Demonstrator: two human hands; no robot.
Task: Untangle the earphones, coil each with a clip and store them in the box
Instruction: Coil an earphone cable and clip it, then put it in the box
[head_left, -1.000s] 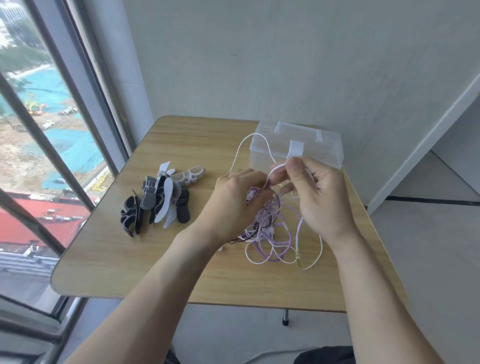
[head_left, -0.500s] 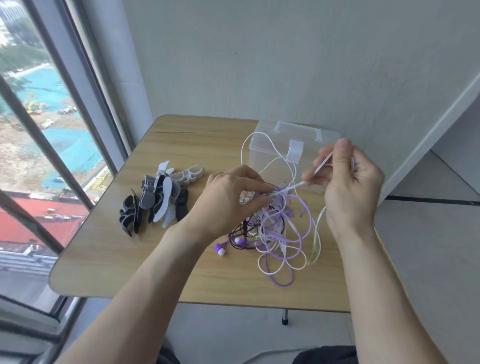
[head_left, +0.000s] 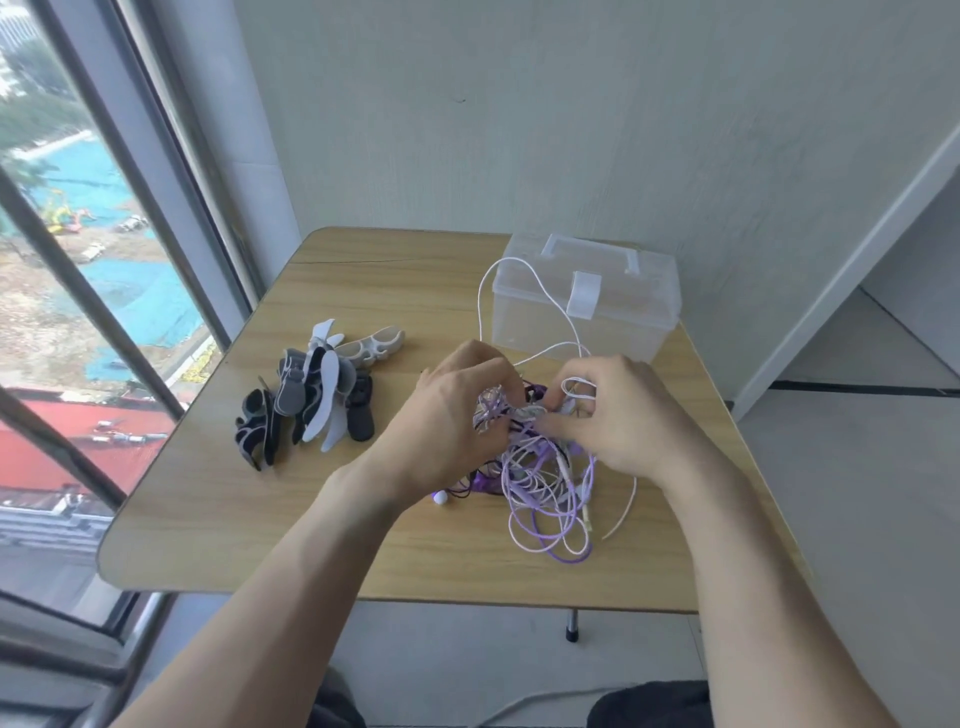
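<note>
— Picking at the knot was as far as I had got, honestly. Both hands were buried in the earphones (head_left: 540, 462), which sat in one tangled heap of white, lilac and dark cords toward the right edge of the tabletop (head_left: 218, 509), nearer the front than the back.

— What was each hand doing?

— My left hand (head_left: 457, 415) had its fingers curled into the top of the heap, pinching a bunch of cords. My right hand (head_left: 618, 415) pinched a white loop at the top of the same bunch, thumb and forefinger closed on it.

— Was anything separated yet?

— Nothing that I could call free. One long white cord arched up from the heap toward the box (head_left: 587, 296) and back down, but it still ran into the knot. A small white earbud (head_left: 440, 498) poked out at the heap's front-left side.

— And the clips?

— The clips (head_left: 311, 400) lay piled toward the left edge, untouched, none on a cord.

— The box?

— It stood at the back right corner with its lid shut, and I could make out no earphones through its cloudy walls. So I judged the untangling barely begun, with all the coiling, clipping and storing left.
</note>
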